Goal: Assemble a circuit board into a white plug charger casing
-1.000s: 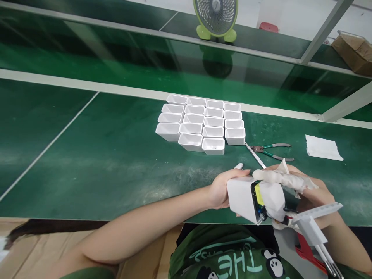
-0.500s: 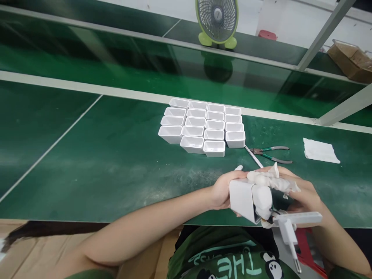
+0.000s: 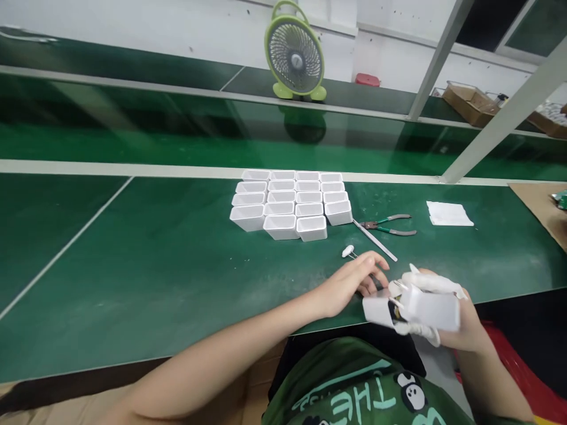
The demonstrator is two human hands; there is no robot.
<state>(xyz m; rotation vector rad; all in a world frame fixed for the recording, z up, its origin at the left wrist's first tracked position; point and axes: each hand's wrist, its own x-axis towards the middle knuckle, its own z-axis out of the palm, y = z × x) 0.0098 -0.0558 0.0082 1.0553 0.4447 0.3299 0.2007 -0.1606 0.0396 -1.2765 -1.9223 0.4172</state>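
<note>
Green matting covers the long workbench [image 3: 133, 260], and at its near edge the right hand [image 3: 447, 313], fingertips wrapped in white tape, grips a white plastic charger housing [image 3: 414, 310] with its circuit board showing at the open end. The left hand [image 3: 354, 283] rests loosely open beside it, holding nothing. Seating the board well probably calls for keeping the housing level and pressing evenly. Farther in stand a block of empty white plastic shells [image 3: 290, 203], green-handled pliers [image 3: 387, 224] and a folded white cloth [image 3: 448, 213]; a lime-green desk fan [image 3: 295, 58] sits on the back shelf.
</note>
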